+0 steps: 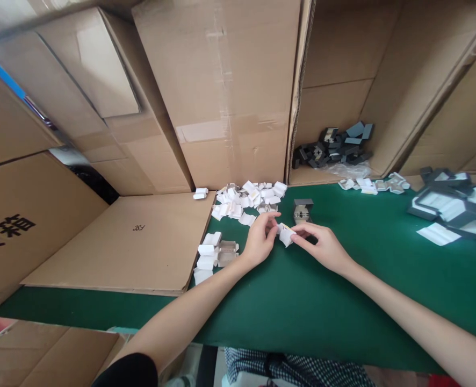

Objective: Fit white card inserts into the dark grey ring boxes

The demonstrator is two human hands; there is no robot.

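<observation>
My left hand [259, 237] and my right hand [322, 244] meet over the green table [343, 301] and together pinch one small white piece [285, 234] between their fingertips. Just behind it stands a small grey block [303, 209]. A heap of several white pieces [249, 200] lies behind my left hand. A short row of folded white pieces [211, 255] sits to its left, at the edge of a flat cardboard sheet [133, 242].
Tall cardboard boxes [222, 91] wall the back. An open box on its side [343, 102] holds dark grey parts [334, 145]. More white pieces [373, 185] lie at its mouth. Grey-and-white frames [455, 203] are stacked at the right.
</observation>
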